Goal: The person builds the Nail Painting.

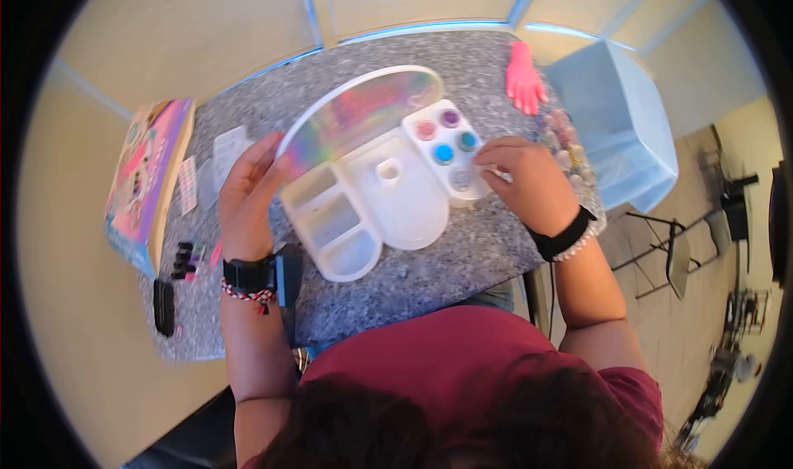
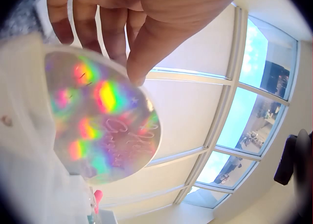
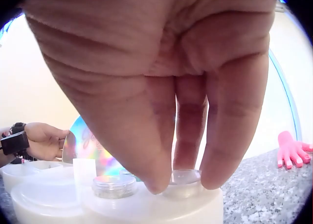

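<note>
Left hand on a shimmering lid, right hand on a small pot

Head view: a white case lies on the speckled grey bench, its iridescent lid raised along the far side. The left hand holds the lid's left end. The right hand is at the right edge of a pot tray, fingertips drawn together. Pink, purple, blue, teal and silvery pots sit in the tray. A pink model hand lies beyond it, near the bench's far right corner; a colourful box stands at the left.

Left wrist view: the left hand pinches the lid's rim, thumb on the near face and fingers behind. Rainbow patches and faint lettering show on the lid.

Right wrist view: the right hand's thumb and a finger pinch a clear-topped pot at the end of the white tray, just beside the silvery pot. Whether the pinched pot is fully seated, I cannot tell.
</note>
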Demonstrator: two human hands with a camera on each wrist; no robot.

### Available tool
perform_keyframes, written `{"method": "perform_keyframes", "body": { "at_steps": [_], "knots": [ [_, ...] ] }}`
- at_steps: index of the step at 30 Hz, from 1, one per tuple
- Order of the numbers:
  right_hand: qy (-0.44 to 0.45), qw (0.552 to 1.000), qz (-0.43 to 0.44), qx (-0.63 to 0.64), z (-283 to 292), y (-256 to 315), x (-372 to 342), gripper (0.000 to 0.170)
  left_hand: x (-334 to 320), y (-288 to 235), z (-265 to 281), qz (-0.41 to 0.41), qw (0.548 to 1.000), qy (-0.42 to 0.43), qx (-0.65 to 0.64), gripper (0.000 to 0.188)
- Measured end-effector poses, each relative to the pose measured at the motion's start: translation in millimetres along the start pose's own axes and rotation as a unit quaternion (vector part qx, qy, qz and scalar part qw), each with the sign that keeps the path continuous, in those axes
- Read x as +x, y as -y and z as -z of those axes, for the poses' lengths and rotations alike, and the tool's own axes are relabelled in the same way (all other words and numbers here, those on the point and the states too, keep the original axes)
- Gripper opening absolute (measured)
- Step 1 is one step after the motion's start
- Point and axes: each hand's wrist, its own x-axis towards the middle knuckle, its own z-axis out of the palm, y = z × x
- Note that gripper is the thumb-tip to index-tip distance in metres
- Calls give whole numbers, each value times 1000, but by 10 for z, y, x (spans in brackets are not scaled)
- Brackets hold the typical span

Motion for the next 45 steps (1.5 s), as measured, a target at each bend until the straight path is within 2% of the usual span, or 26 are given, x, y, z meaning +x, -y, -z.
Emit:
{"method": "perform_keyframes", "body": {
  "at_steps": [2, 3, 7, 8, 10, 11, 13, 16, 19, 22, 24, 25, 26, 28, 29, 31, 33, 37, 45],
  "knots": [
    [-8, 1000, -15, 8, -21, 29, 15, 16, -103, -224, -39, -107, 993, -36, 25, 41],
    [-15, 999, -28, 10, -54, 24, -4, 17, -150, -288, 53, -119, 992, -37, 33, 38],
    [-23, 999, -43, -1, -127, 50, -76, 23, -586, -673, 328, -172, 974, -126, 72, 30],
    [-20, 1000, -23, 5, -129, 25, -71, 24, -703, -742, 439, -166, 971, -147, 92, 30],
    [-1, 997, -59, 52, -109, 17, -84, 25, -901, -775, 572, -186, 944, -238, 135, 29],
    [3, 995, -64, 73, -102, -18, -90, 26, -975, -706, 684, -204, 930, -255, 169, 31],
    [19, 996, -56, 62, -18, 50, -74, 26, -1106, -646, 714, -193, 932, -266, 154, 27],
    [59, 998, -3, 17, 87, -3, -61, 23, -1220, -549, 579, -154, 953, -168, 199, 27],
    [59, 998, 37, -3, 109, -67, -86, 20, -1141, -383, 404, -167, 963, -56, 203, 28],
    [77, 996, 42, -9, 143, -22, -42, 23, -1043, -332, 259, -136, 958, -54, 248, 34],
    [101, 993, 48, -32, 148, -3, -44, 23, -1042, -367, 29, -120, 912, -19, 392, 42],
    [97, 994, 46, -31, 151, 1, -56, 23, -1028, -324, -9, -110, 907, -8, 407, 64],
    [86, 993, 63, -43, 155, 5, -72, 22, -1020, -300, -65, -114, 906, -6, 408, 64],
    [73, 993, 79, -54, 166, 15, -83, 21, -1020, -263, -148, -128, 886, 25, 446, 84],
    [90, 992, 75, -47, 190, 30, -74, 21, -1009, -234, -148, -128, 885, 27, 448, 84],
    [107, 991, 71, -38, 178, 9, -64, 20, -986, -174, -134, -119, 882, 60, 453, 97],
    [99, 986, 136, -22, 145, -68, -62, 19, -973, -143, -131, -115, 880, 59, 456, 98],
    [110, 988, 112, 10, 201, -30, -41, 20, -958, -110, -114, -109, 879, 61, 460, 100],
    [116, 988, 92, -40, 187, 33, -28, 20, -952, -86, -97, -116, 881, 63, 454, 98]
  ]
}}
